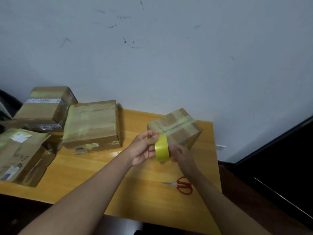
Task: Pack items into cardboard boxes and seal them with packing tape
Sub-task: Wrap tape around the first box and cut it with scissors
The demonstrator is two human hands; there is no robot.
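My two bare forearms reach over a yellow wooden table, holding a roll of yellow packing tape between my hands.

My left hand curls its fingers and thumb around the roll's left side; my right hand grips its right side. Just behind the roll stands a small taped cardboard box. Red-handled scissors lie near my right forearm. At the left, a larger taped box, a stack of boxes, and a padded parcel sit apart.
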